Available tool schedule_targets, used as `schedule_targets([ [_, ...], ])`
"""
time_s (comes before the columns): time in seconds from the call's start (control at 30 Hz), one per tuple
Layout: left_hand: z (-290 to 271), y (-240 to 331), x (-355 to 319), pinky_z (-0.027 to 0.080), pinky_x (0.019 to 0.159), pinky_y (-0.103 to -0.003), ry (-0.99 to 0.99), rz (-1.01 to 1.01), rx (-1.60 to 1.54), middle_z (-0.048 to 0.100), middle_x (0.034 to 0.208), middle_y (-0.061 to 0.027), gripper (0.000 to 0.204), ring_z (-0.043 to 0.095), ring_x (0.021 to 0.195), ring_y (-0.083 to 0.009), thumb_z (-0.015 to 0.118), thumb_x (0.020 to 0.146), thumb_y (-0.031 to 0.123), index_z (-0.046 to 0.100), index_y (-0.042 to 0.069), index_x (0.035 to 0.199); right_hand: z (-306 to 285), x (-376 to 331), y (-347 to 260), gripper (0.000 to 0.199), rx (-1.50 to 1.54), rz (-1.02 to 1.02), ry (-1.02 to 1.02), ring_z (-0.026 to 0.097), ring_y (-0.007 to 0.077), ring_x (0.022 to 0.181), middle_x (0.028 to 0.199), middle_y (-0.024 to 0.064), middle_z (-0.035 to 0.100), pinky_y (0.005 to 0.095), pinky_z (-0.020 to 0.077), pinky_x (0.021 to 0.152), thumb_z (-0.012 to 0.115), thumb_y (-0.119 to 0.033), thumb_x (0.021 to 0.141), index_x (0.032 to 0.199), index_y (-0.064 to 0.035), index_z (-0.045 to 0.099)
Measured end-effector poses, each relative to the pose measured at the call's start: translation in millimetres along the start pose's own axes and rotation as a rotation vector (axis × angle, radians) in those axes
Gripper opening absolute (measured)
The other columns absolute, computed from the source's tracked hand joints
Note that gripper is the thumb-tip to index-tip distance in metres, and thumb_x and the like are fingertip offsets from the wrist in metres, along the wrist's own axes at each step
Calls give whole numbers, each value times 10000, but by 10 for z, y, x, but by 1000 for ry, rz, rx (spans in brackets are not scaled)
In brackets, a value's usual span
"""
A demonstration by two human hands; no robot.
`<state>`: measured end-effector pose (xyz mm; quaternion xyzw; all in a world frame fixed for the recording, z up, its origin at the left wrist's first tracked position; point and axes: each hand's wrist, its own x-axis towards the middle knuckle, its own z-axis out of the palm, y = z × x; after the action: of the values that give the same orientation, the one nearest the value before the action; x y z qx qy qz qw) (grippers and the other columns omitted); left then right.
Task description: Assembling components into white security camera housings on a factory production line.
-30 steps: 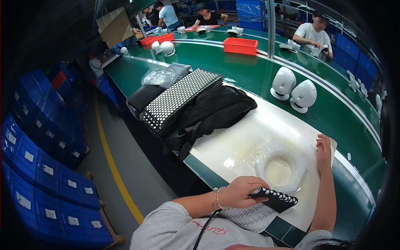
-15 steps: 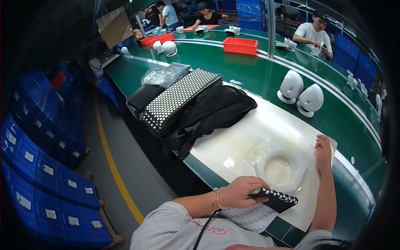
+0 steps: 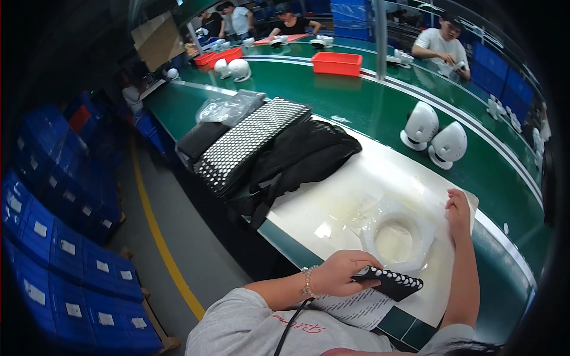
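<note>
Green workbench, white sheet laid over part | I see the left hand gripping a white-dotted black strip at the near side | right hand slack, fingers half-curled, by the sheet's right edge | white ring-shaped holder between hands | two white domed housings beyond.

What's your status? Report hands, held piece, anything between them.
Left hand: gripping dotted black piece. Right hand: fingers loosely curled, nothing visible in it. White ring on white sheet, between the hands.
</note>
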<state>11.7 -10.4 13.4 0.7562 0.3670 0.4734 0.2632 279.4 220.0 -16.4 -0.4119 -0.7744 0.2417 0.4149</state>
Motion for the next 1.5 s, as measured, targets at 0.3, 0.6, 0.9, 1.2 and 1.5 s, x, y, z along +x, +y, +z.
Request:
schedule_targets([
  [0.3, -17, -40, 6, 490, 649, -282, -42, -51, 18, 630, 906, -100, 201, 622, 743, -225, 702, 661, 38, 604, 11, 834, 36, 38, -84, 84, -93, -44, -19, 494, 254, 988, 1042, 128, 549, 292, 367, 871, 425, 4, 715, 678, -7, 499],
  [0.6, -2, -56, -35, 494, 624, -275, -26, 43, 32, 632, 907, -98, 195, 626, 727, -217, 708, 651, 30, 569, 17, 787, 131, 108, -139, 286, -338, -5, 19, 445, 267, 1121, 1141, 130, 530, 358, 324, 953, 465, -218, 857, 1057, -34, 554],
  [0.9, -14, -61, -20, 497, 640, -274, -26, 43, 64, 633, 912, -92, 206, 628, 738, -214, 703, 653, 28, 583, 12, 820, 251, 762, 31, 580, -756, 392, -104, 289, 251, 1261, 1349, 134, 340, 424, 178, 1034, 361, -478, 875, 1295, -78, 358],
  [1.2, -10, -76, -7, 497, 638, -277, -61, 12, 37, 633, 919, -91, 213, 629, 736, -213, 703, 658, 32, 577, 22, 830, 335, 950, 32, 633, -838, 449, -224, 162, 334, 1307, 1397, 160, 243, 472, 49, 1054, 313, -575, 852, 1337, -170, 332],
  [1.5, -38, -61, 15, 495, 650, -287, -53, -33, 45, 630, 897, -105, 250, 624, 737, -224, 702, 680, 77, 599, 9, 897, 360, 1080, 269, 614, -873, 323, -72, 215, 310, 1291, 1376, 85, 317, 504, 91, 1039, 394, -573, 819, 1277, -166, 431],
])
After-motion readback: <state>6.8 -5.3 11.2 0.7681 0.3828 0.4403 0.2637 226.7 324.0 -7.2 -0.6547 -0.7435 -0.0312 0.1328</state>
